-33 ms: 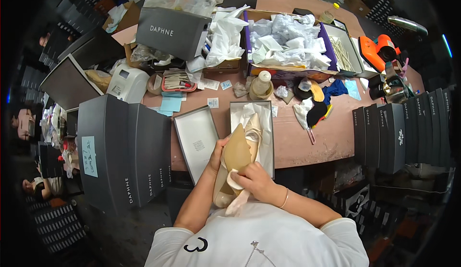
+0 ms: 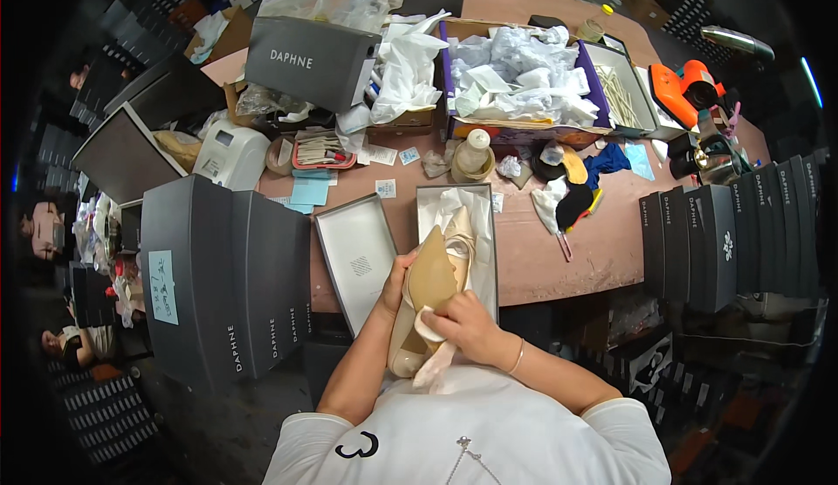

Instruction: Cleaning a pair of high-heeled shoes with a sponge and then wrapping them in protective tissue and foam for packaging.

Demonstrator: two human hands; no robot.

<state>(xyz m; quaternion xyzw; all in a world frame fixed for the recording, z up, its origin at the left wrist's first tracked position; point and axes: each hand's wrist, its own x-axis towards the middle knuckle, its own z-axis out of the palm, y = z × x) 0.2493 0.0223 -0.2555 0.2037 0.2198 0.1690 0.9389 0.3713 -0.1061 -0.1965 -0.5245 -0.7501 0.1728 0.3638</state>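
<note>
A beige pointed shoe (image 2: 425, 271) is turned sole up in front of my chest, toe away from me. My left hand (image 2: 395, 286) is wrapped round its left side. Closed over the lower part of the shoe, my right hand (image 2: 469, 326) pinches a pale cloth (image 2: 431, 370), whose loose end hangs toward my shirt. The heel is partly hidden by the cloth. Just beyond lies another beige shoe (image 2: 460, 230) on white paper in an open grey shoebox (image 2: 494, 258). The box's lid (image 2: 356, 254) rests inside up to its left.
Stacked dark shoeboxes stand at the left (image 2: 192, 284) and right (image 2: 716, 249). A purple box (image 2: 602, 92) of crumpled paper, a squeeze bottle (image 2: 474, 153), cloth scraps (image 2: 576, 201) and an orange tool (image 2: 672, 99) occupy the table's far side. People sit at the far left.
My right hand has shifted very slightly up along the shoe with the cloth. The shoe and my left hand look the same.
</note>
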